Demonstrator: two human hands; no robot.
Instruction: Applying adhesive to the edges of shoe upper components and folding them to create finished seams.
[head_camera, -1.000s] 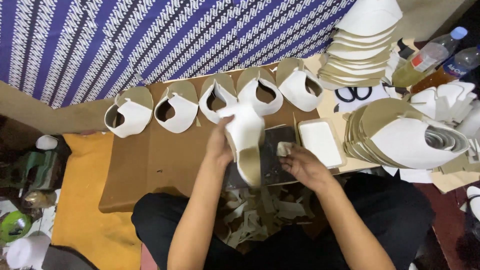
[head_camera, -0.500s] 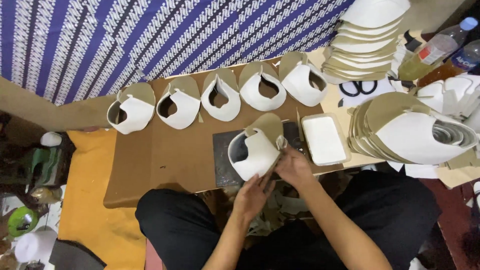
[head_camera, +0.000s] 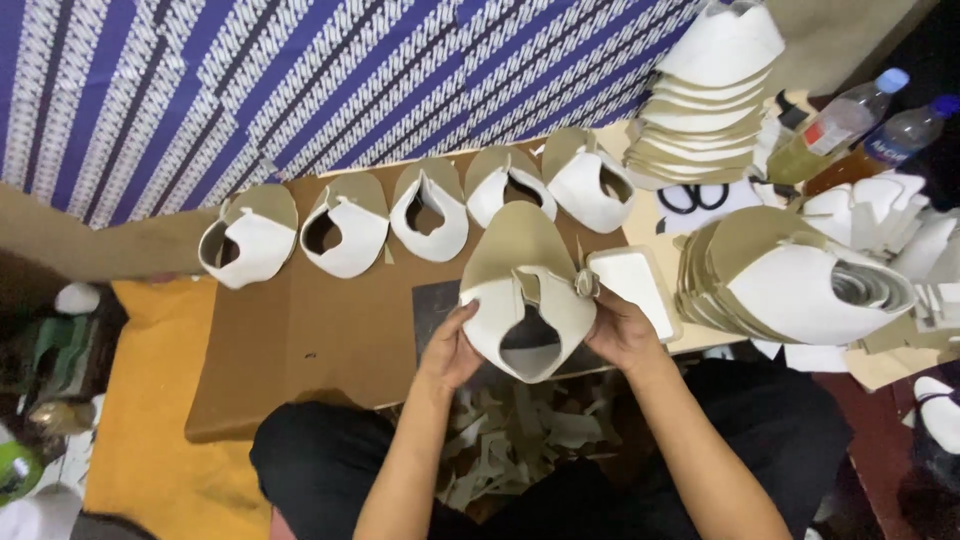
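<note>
A white curved shoe upper (head_camera: 522, 290) with a tan lining is held up over the brown board (head_camera: 300, 340) between both hands. My left hand (head_camera: 450, 350) grips its left lower edge and my right hand (head_camera: 618, 328) grips its right side near a small flap. Its oval opening faces me. Behind it, several finished white uppers (head_camera: 430, 215) stand in a row along the board's far edge.
A white rectangular tray (head_camera: 640, 290) lies by my right hand. Stacks of cut white and tan pieces (head_camera: 790, 275) sit at right, with another pile (head_camera: 710, 95) behind. Scissors (head_camera: 695, 197) and two bottles (head_camera: 850, 125) stand far right. Offcuts (head_camera: 510, 440) lie in my lap.
The upper has been turned and raised, so its opening faces me. My left hand moved from below it to its left edge. The right hand stays on its right side.
</note>
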